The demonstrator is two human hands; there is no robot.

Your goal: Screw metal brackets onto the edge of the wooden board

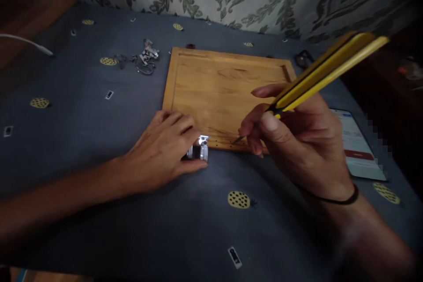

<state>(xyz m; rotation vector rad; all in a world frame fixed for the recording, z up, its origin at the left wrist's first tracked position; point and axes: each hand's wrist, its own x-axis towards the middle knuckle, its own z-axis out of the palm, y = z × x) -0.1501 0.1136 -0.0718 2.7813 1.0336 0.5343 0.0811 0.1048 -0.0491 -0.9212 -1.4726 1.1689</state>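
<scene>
A wooden board (pixel 218 83) lies flat on a dark blue patterned cloth (pixel 82 150). At its near edge my left hand (pixel 161 152) grips a small shiny metal part (pixel 201 148) between thumb and fingers. My right hand (pixel 297 141) pinches yellow-and-black tweezers (pixel 327 72), whose long handle points up and right. The dark tweezer tip (pixel 238 139) touches the board's near edge, close to a row of tiny dark specks, a short way right of the metal part.
A cluster of small metal parts (pixel 143 58) lies on the cloth left of the board. A lit phone (pixel 358 145) rests at the right, beside my right hand. A white cable (pixel 28 44) runs in at far left. Patterned wallpaper rises behind.
</scene>
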